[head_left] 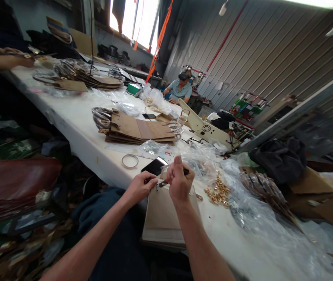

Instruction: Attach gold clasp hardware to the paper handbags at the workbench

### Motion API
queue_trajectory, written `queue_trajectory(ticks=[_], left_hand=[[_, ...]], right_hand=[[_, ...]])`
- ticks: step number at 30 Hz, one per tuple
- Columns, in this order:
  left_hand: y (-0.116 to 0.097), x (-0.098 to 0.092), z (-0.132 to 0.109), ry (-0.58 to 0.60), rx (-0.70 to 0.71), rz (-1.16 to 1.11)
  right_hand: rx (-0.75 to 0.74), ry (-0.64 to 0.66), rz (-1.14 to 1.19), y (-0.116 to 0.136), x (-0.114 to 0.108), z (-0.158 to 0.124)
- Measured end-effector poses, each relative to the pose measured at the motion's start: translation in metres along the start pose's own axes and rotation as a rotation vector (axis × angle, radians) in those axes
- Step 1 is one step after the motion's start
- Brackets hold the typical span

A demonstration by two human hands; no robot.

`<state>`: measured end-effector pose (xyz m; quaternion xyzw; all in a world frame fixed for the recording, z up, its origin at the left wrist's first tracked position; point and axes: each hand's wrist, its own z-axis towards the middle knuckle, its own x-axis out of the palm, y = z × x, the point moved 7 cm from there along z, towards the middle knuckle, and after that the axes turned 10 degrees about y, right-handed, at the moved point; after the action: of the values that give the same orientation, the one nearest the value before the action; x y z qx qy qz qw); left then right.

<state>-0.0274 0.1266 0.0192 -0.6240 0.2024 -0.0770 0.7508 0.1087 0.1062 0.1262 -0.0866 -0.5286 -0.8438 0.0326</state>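
A beige leather-like bag panel (166, 218) hangs over the front edge of the table toward my lap. At its upper left corner my left hand (142, 185) is closed in a pinch, beside a small metal fitting (157, 187). My right hand (180, 180), thumb up, is wrapped around a dark-handled hand tool (185, 171). The tool's narrow end points left toward the fitting; its exact kind is partly hidden by my fingers. A black phone (154, 167) lies just behind my hands, with a roll of tape (129, 160) to its left.
Brown bag pieces with wrapped handles (143, 130) are stacked behind the phone. Small gold-coloured hardware (218, 191) and clear plastic bags (251, 210) lie on the right. A cream machine (210, 127) stands farther back. One person (181, 89) sits across; another person's hands (17, 58) are far left.
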Motion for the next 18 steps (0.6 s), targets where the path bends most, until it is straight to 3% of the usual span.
queue_trajectory(ticks=[10, 18], left_hand=[[0.001, 0.001, -0.002, -0.052, -0.037, -0.043], [0.003, -0.005, 0.004, 0.077, -0.085, -0.065]], right_hand=[[-0.047, -0.012, -0.057, -0.014, -0.001, -0.012], [0.050, -0.016, -0.061, -0.024, 0.003, -0.001]])
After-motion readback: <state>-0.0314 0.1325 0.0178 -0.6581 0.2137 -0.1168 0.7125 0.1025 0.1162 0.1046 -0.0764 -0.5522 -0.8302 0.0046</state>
